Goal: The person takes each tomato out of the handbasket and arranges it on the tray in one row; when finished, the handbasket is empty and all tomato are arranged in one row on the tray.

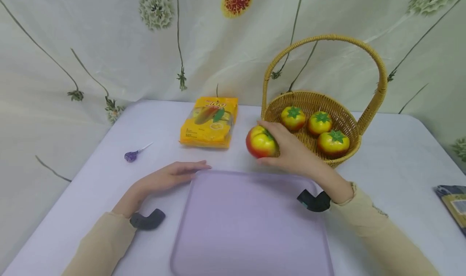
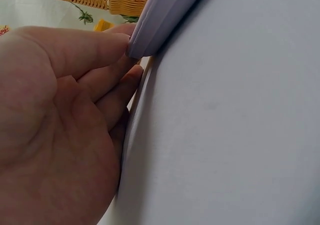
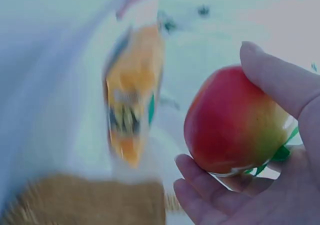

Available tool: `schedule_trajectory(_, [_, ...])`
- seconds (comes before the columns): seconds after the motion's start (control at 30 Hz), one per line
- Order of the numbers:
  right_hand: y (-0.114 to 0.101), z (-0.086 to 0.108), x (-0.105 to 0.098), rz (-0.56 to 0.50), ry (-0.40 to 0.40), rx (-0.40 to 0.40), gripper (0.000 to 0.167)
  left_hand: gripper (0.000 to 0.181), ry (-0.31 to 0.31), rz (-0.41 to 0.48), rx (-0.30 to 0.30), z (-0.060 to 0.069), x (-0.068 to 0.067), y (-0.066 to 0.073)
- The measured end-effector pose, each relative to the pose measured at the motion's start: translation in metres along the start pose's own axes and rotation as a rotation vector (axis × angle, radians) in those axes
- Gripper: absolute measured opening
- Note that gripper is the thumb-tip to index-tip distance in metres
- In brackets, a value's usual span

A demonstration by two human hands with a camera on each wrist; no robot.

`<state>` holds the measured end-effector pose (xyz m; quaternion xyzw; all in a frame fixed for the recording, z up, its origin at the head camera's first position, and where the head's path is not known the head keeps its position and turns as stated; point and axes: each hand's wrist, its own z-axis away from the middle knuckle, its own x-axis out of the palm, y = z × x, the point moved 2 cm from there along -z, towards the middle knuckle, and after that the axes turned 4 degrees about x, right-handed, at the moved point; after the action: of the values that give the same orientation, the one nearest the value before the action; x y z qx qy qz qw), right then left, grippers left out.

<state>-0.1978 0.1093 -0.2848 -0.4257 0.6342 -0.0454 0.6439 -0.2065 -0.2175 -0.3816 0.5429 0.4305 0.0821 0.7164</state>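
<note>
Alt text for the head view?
Right hand holds a red-and-yellow fruit beside a wicker basket holding three more fruits. Left hand touches the corner of a purple tray; a yellow snack bag and a lollipop lie on the white table.

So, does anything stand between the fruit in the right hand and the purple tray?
Nothing visible: the right hand holds the fruit beyond the far edge of the tray, and the left hand is aside, by its far-left corner.

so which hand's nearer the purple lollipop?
Left. The left hand is at the tray's far-left corner, just right of the purple lollipop. The right hand is much farther right, holding a red-yellow fruit by the basket.
</note>
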Motion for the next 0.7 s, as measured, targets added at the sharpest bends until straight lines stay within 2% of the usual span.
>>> schedule_trajectory(0.07, [-0.008, 0.001, 0.015, -0.008, -0.032, -0.027, 0.087, 0.038, 0.006, -0.013, 0.001, 0.001, -0.001, 0.000])
schedule_trajectory(0.4, [-0.038, -0.005, 0.081, -0.030, -0.235, -0.052, 0.087, 0.038, 0.022, -0.066, 0.050, 0.004, -0.006, -0.003])
schedule_trajectory(0.5, [-0.043, -0.009, 0.095, -0.017, -0.255, -0.078, 0.087, 0.038, 0.029, -0.076, 0.056, 0.005, -0.007, -0.003])
schedule_trajectory(0.7, [-0.047, -0.014, 0.112, 0.070, -0.234, -0.103, 0.087, 0.039, 0.029, -0.088, 0.084, 0.006, -0.010, -0.005])
